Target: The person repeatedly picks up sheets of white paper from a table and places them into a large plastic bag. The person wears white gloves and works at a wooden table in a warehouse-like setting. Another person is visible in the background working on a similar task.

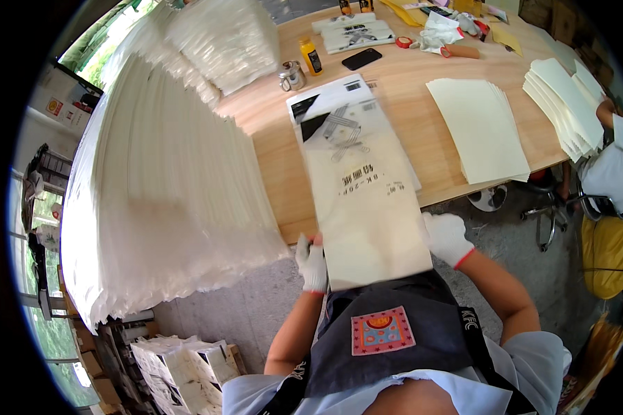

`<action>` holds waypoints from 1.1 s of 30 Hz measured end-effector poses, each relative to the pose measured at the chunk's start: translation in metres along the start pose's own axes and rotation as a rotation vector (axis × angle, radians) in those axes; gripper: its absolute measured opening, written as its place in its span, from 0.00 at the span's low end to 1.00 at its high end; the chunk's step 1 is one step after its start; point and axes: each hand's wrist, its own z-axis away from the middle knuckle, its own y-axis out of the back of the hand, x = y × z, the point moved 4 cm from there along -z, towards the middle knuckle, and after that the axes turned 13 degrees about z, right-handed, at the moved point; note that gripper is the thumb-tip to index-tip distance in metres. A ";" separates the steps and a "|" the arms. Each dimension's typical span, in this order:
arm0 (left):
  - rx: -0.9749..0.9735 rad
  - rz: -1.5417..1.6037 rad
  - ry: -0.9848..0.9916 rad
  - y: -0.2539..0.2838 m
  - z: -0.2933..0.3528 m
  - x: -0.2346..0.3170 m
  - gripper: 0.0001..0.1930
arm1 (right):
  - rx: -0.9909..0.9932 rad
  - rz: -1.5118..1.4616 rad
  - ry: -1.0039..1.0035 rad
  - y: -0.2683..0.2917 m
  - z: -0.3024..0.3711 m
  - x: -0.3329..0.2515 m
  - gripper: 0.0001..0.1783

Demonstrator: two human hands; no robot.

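Observation:
A pack of cream-white drawing paper in a clear printed sleeve (374, 228) stretches from the table toward my body, its near end over my dark apron (401, 294). My left hand (312, 266), in a white glove, is closed at the pack's left edge. My right hand (448, 238), gloved the same way with a red cuff edge, is closed against its right edge; the fingertips are partly hidden. Under the pack's far end lies another printed sleeve (346, 84) with a black corner.
Tall stacks of clear-wrapped white packs (166, 166) rise at left. On the wooden table (270, 159) stand a metal mug (292, 76) and yellow bottle (311, 57), beside a phone (362, 59). Cream sheets (477, 128) lie at right, near a seated person's sleeve (612, 166).

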 end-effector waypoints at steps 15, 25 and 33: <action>-0.467 -0.566 -0.168 -0.022 0.055 0.033 0.05 | -0.346 0.098 0.301 0.029 0.042 -0.020 0.12; -0.119 -0.185 0.222 0.105 0.050 -0.082 0.11 | -0.430 -0.679 -0.238 -0.078 0.069 0.048 0.20; -0.487 -0.516 0.011 -0.051 -0.002 0.064 0.13 | -0.329 -1.808 -0.271 -0.117 0.005 -0.004 0.22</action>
